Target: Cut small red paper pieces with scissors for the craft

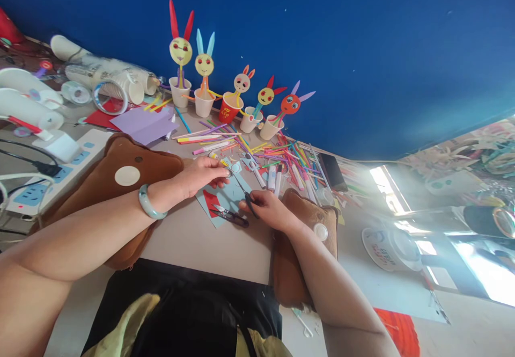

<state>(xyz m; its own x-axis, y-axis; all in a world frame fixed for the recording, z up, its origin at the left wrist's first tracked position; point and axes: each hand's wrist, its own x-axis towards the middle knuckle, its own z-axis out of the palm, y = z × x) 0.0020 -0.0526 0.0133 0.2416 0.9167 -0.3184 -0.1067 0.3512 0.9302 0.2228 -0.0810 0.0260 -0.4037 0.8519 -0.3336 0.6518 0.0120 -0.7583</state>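
Scissors (248, 197): dk handles, slim metal blades. Handles w/in R fingers (243, 205), gripping; blades reach twd L fingers (219, 173), pinched narrow.

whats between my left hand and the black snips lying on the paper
In the head view, part of the light blue paper and a red piece lie between your left hand and the snips.
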